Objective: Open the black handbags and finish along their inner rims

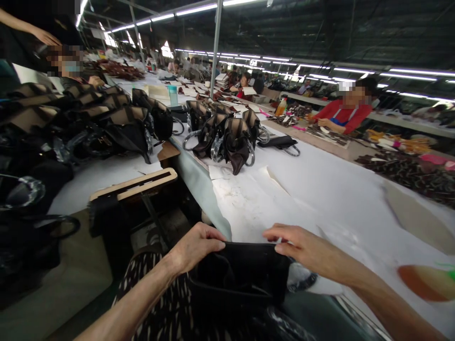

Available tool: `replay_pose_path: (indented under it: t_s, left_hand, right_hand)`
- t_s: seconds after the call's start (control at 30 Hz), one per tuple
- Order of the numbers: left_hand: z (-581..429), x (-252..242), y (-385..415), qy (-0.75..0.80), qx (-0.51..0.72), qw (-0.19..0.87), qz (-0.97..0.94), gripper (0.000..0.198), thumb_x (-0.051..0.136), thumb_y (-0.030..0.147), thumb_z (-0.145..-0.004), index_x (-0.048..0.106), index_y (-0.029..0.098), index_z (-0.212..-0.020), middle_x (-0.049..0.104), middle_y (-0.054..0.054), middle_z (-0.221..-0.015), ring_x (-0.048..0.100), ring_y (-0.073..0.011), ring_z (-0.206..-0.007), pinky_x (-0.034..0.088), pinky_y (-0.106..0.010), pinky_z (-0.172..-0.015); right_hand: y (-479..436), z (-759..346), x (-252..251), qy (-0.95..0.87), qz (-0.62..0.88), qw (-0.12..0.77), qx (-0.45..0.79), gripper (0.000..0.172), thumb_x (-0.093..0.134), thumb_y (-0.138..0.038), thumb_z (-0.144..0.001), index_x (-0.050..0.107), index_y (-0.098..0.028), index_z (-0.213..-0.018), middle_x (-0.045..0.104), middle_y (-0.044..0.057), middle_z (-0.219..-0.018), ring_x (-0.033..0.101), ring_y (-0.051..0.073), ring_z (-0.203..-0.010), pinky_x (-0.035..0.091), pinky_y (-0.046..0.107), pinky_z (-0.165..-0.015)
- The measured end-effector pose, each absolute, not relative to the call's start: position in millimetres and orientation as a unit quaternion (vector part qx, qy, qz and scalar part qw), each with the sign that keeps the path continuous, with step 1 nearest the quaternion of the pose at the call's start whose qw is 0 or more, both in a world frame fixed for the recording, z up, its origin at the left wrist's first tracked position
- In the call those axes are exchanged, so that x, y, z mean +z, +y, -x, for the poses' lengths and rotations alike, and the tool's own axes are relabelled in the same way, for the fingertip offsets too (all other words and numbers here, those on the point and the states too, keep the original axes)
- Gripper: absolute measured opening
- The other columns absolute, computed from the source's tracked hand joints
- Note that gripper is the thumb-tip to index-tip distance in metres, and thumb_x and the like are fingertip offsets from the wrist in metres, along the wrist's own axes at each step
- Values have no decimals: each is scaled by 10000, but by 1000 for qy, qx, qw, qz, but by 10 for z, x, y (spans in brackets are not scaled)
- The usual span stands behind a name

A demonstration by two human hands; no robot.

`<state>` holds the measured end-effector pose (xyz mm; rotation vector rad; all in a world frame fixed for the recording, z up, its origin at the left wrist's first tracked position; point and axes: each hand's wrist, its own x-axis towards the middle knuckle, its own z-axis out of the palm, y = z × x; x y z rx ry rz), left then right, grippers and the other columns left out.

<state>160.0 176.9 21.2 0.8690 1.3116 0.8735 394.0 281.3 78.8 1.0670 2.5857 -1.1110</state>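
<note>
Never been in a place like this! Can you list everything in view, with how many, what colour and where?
Open bag: one, black, between the hands
Standing bags: several, dark, mid-table
Heaped bags: many, dark, left
Table covering: white, centre and right
Slotted frame: one, tan-edged, left of centre
Cup: one, teal, behind the bags
Bottle: one, orange, far side
Blurred item: one, orange-brown, right edge
Cut pieces: uncountable, mostly dark, right
Nearest post: one, grey, upper middle
Ceiling lights: many, white, overhead
Co-workers: several, one in red, right
Patterned clothing: black and pale, below
Left hand: one, bare, pinching the open bag's rim
Right hand: one, bare, at the rim's other end
</note>
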Motion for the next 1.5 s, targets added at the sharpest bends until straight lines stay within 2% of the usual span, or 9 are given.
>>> replay_pose_path:
  t_s: [0.1,0.27,0.47,0.6,0.7,0.8,1.1,1.3,1.5]
  left_hand:
    - [-1635,267,1752,568,379,600,-417,193,576,236,-661,696,108,-742,592,7,-567,457,-95,-515,334,-204,-508]
    - [-1681,270,1691,534,392,596,-453,218,538,233,-687,702,106,-753,605,-1,-619,454,-98,-528,341,-209,-516]
    - [-1507,351,1717,546,412,567,-459,282,520,341,-763,673,111,-822,589,-2,-639,481,-105,-560,373,-207,-528]
    - [-1489,535,1579,661,474,333,-477,315,437,388,-847,620,163,-972,634,-47,-883,564,-175,-809,458,-291,-742]
    - [-1696,500,1341,677,483,100,-546,240,491,315,-838,570,212,-1040,549,-73,-1169,492,-219,-1071,415,-363,-917]
    - [-1950,344,1209,641,470,14,-607,369,572,348,-789,493,234,-1131,456,-79,-1295,399,-257,-1192,406,-405,-954]
    - [-1810,493,1687,763,410,202,-457,942,620,471,-655,150,87,-1375,242,-180,-1424,249,-327,-1298,276,-449,-1044]
    - [-1400,379,1712,739,398,296,-455,831,468,64,-615,174,146,-1388,478,-132,-1284,486,-254,-1130,375,-333,-939]
    - [-1059,632,1592,598,360,518,-495,766,440,33,-505,428,205,-1252,644,-9,-983,595,-158,-786,443,-187,-595]
  right_hand:
    - [2623,-3688,863,879,-358,48,-311,418,534,-329,-797,512,-269,-1210,482,38,-1276,418,247,-1159,312,331,-954]
    - [2409,-3186,712,896,-328,89,-286,152,480,-267,-791,614,-210,-836,635,28,-798,572,180,-740,386,262,-623]
    - [2472,-3096,617,909,-337,68,-238,245,426,-245,-818,547,-179,-615,571,2,-580,501,119,-557,309,230,-526]
    - [2561,-3145,784,906,-377,69,-181,255,423,-208,-814,515,-172,-579,553,4,-572,482,112,-548,305,234,-539]
    - [2627,-3149,896,906,-391,74,-143,254,409,-231,-840,549,-173,-635,585,30,-658,530,137,-634,324,239,-574]
    - [2705,-3066,962,906,-406,85,-82,240,414,-235,-845,583,-168,-688,609,64,-736,568,175,-730,335,254,-608]
    - [2767,-2597,1278,906,-415,83,-15,158,449,-169,-796,599,-131,-767,603,117,-801,571,222,-749,290,270,-546]
    - [2779,-2643,1331,914,-396,74,-46,134,459,-167,-753,513,-150,-632,512,29,-648,474,132,-576,252,236,-492]
    - [2925,-2948,1264,914,-373,92,-130,215,442,-207,-735,396,-171,-528,368,-49,-479,354,76,-452,188,217,-438]
